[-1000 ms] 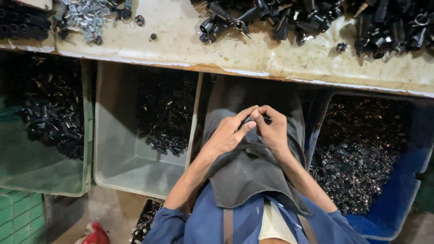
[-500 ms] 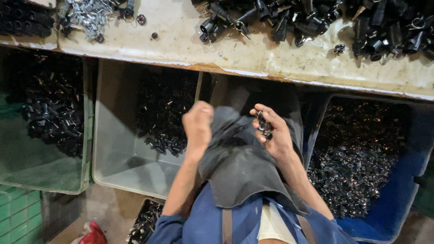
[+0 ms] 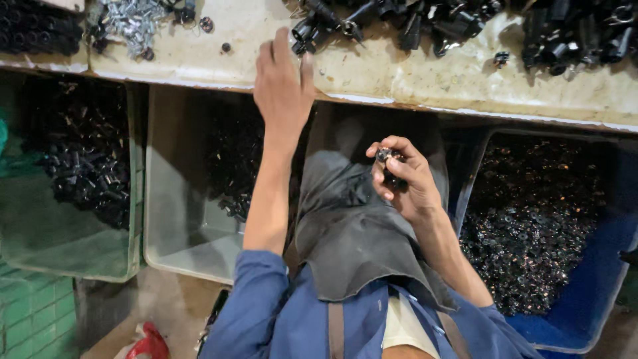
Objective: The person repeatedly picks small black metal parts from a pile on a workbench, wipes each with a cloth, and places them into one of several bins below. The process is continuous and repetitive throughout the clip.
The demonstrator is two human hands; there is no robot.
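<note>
The right hand is raised over the lap, its fingers curled tight around a small dark metal part; what sort of part it is cannot quite be made out. The left hand reaches up to the bench edge, fingers loosely spread and holding nothing, just below a heap of black parts lying on the benchtop. The 2 hands are well apart. A grey cloth drapes over the lap beneath the right hand. Below the bench stand 3 bins: a blue bin of small shiny dark pieces on the right, a grey bin with black parts beside the left arm, and a green bin at far left. Silver screws lie on the bench at upper left.
</note>
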